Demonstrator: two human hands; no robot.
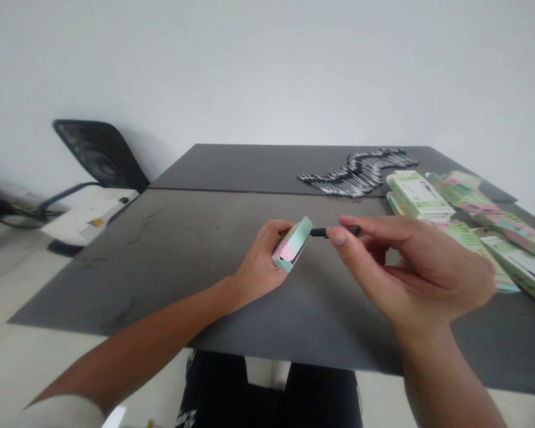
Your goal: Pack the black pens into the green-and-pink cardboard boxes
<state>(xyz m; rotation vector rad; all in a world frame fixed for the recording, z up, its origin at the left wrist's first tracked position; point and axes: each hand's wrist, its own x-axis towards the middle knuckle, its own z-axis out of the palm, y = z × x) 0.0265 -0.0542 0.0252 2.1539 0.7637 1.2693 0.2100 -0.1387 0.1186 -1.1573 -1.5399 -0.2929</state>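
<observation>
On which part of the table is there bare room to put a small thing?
The table is bare left of the left hand, and on its far section left of the thin sticks. Crowded: the right side, with boxes beyond the right hand.

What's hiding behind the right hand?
Behind the right hand lie green boxes on the table. The hand covers part of one box; anything directly behind it can't be seen.
</observation>
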